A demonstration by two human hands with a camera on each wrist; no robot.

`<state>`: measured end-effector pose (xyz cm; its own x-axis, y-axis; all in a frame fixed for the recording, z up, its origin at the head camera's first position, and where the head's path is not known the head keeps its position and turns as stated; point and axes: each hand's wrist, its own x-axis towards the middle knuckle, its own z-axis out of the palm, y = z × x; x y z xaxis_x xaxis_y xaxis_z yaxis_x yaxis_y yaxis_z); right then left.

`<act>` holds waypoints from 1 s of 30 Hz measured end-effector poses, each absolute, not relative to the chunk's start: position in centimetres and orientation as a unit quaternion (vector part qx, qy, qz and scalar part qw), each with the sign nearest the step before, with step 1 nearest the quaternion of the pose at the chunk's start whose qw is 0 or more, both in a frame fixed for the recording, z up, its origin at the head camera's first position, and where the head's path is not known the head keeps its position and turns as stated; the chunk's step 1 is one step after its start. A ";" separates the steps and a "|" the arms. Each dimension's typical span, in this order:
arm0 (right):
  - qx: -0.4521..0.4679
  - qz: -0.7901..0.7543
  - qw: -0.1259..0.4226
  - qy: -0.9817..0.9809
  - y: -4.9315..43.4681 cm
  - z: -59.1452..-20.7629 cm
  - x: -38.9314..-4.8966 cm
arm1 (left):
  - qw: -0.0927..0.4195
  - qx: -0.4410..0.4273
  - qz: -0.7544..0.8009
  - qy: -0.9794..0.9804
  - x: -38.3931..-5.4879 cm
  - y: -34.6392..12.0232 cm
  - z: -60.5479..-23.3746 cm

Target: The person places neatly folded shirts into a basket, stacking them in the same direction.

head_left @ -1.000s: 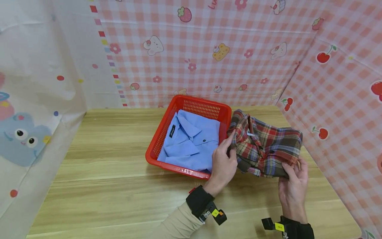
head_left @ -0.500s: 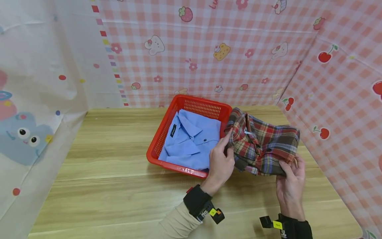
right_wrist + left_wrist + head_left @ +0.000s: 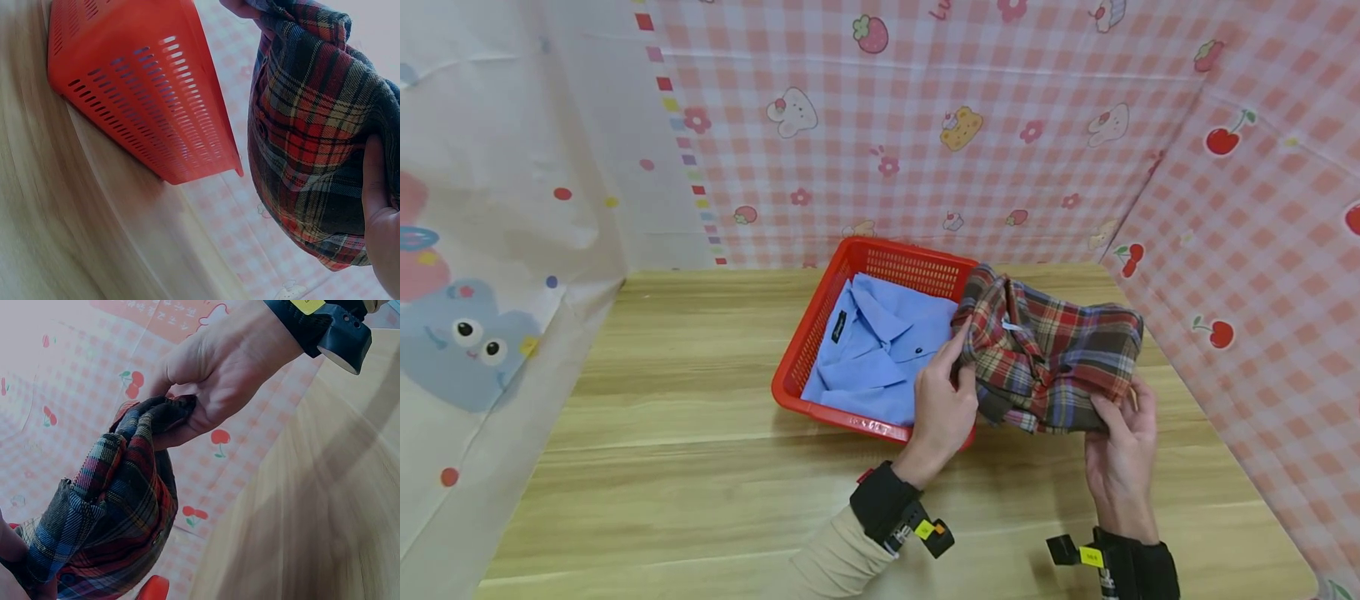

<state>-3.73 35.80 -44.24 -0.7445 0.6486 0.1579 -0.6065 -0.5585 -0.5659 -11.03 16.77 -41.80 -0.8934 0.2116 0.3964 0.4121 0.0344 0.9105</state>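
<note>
A folded plaid shirt [image 3: 1060, 350] in red, brown and cream is held up between both hands, its collar end to the left. My left hand [image 3: 943, 408] grips the collar end, over the right rim of a red plastic basket [image 3: 805, 350]. At the shirt's lower right corner, my right hand [image 3: 1123, 454] pinches the cloth with the thumb on top; the left wrist view shows that hand's fingers tucked under the fold. Inside the basket lies a folded light blue shirt [image 3: 880, 350] with a black collar label. In the right wrist view the plaid shirt [image 3: 312, 137] hangs above the basket's height.
The basket stands on a wooden table [image 3: 685, 467] near its back edge. Behind it rises a pink checked cloth wall [image 3: 910, 125], and another checked wall [image 3: 1285, 275] closes the right side. A white printed sheet [image 3: 497, 208] hangs at the left.
Both hands have carried the plaid shirt a little left and slightly up in the head view. Its collar end now overlaps the basket's right rim and inside more. The blue shirt stays put.
</note>
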 end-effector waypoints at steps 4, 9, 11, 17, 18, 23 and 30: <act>-0.027 0.885 0.351 -0.307 35.5 -44.2 -4.0 | 0.084 -0.219 -0.657 -0.717 -11.2 16.4 -41.8; -0.013 0.888 0.344 -0.304 35.2 -44.1 -4.3 | 0.080 -0.217 -0.658 -0.717 -11.4 16.0 -41.7; -0.010 0.888 0.343 -0.307 35.1 -44.2 -4.4 | 0.079 -0.216 -0.659 -0.716 -11.4 15.8 -41.7; -0.013 0.886 0.338 -0.318 34.8 -44.3 -4.6 | 0.082 -0.217 -0.661 -0.713 -11.5 15.4 -41.7; -0.013 0.886 0.337 -0.318 34.7 -44.3 -4.7 | 0.081 -0.215 -0.662 -0.714 -11.5 15.3 -41.7; -0.014 0.886 0.331 -0.323 34.4 -44.1 -4.8 | 0.077 -0.204 -0.660 -0.719 -11.5 15.0 -41.8; -0.006 0.892 0.328 -0.311 34.1 -44.1 -5.1 | 0.092 -0.209 -0.658 -0.718 -11.7 14.6 -41.9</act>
